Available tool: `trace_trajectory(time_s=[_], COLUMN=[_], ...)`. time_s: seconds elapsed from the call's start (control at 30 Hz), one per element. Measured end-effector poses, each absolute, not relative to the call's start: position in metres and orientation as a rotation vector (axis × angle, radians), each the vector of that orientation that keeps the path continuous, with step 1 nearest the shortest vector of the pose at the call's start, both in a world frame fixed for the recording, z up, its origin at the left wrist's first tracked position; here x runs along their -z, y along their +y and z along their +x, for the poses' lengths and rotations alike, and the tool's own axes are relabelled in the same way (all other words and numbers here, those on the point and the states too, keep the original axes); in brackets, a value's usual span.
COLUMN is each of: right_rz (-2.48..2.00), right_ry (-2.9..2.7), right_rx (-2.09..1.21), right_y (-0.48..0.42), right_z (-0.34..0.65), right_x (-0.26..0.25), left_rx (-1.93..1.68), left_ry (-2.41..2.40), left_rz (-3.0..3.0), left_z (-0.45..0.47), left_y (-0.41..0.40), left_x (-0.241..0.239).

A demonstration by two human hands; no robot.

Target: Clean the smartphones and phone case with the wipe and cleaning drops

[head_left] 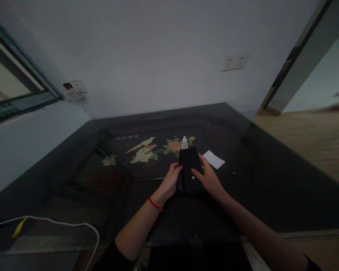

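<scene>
Both of my hands grip a black smartphone [190, 162], held tilted above the dark table. My left hand [171, 180] wraps its left edge, the thumb lying on that side; a red cord circles the wrist. On the right edge sits my right hand [210, 180], its thumb over the dark face, close to a small white round spot. Just beyond the phone's far end stands a small clear bottle [184, 142] with a white cap, its base hidden. A folded white paper [214, 159] lies to the right of the phone, past my right fingers.
The glass-topped dark table [271, 188] has a bird-and-flower picture [144, 150] in it. A white cable [59, 223] with a yellow tag [19, 227] runs along the near left. Wall sockets [235, 62] sit above the table, with a window [14, 71] at left.
</scene>
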State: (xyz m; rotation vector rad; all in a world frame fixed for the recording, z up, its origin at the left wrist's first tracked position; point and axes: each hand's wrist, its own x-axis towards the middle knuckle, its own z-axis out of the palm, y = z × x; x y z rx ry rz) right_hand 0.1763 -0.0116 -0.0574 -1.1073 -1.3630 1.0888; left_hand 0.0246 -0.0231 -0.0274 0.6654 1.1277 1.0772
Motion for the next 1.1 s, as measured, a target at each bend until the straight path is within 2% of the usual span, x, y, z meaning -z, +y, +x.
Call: trace_trajectory(time_s=[0.33,0.83,1.1], right_rz=[-1.194,-1.159,-1.159], right_ry=[-1.353,-1.527,-1.646], right_rx=[-1.066,-0.936,-0.882], right_y=[-0.016,-0.01,-0.014], right_z=[0.176,0.178,0.178], right_x=[0.045,0.06,0.05], left_rx=[-1.157,-1.13,-1.157], left_ry=[0.899,0.869,0.858], left_rz=[0.516,0.502,0.569], left_z=[0.04,0.042,0.04], left_y=[-0.034,-0.04,-0.039], left_x=[0.025,0.021,0.024])
